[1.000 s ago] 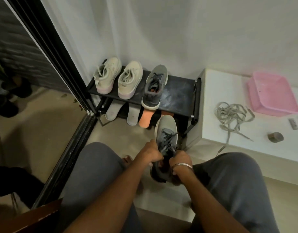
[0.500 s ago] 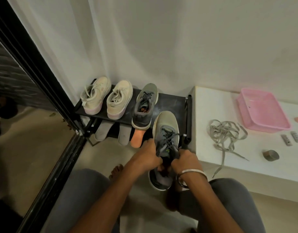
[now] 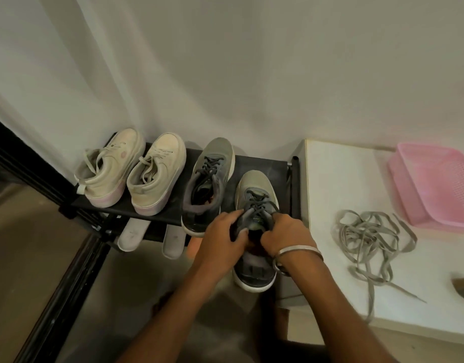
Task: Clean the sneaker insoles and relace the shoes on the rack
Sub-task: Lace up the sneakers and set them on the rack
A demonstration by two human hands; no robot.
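- Step: laced grey sneaker (image 3: pixel 255 205) going onto the rack (image 3: pixel 262 166), right end, beside its mate (image 3: pixel 210 179); heel overhangs the near edge.
- Next: likely push it fully on, then let go.
- Left hand (image 3: pixel 223 239) fingers curled, gripping the collar's left side.
- Right hand (image 3: pixel 283 237) curled, gripping the collar's right side by the tongue.
- Loose laces (image 3: pixel 369 237) lie on the white ledge (image 3: pixel 338 179), right.

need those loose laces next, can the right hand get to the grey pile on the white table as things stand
Probably yes, once it lets go. The right hand grips the grey sneaker together with the left hand. The loose laces lie in the open on the white table just to its right, with nothing between.
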